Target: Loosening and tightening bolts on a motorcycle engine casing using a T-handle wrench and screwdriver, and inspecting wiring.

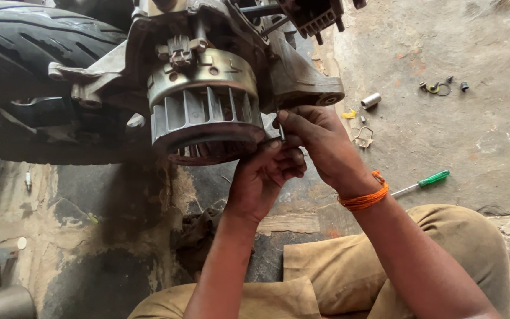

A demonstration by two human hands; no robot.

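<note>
Greasy fingers (278, 145) of both hands pinch a small metal part, perhaps a bolt, at the right edge of the finned engine housing (205, 115). Left hand (264, 177) steadies from below; right hand (320, 142) closes from the side. The housing remains mounted beside the tyre (25, 41). A green-handled screwdriver (423, 182) and loose fittings (441, 87) lie on the concrete floor (444, 130).

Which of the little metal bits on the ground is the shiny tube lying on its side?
It is the silver cylinder, lying alone nearest the engine casing. The dark washers and nuts farther right are smaller and flatter, and the wire clip is bent.
</note>
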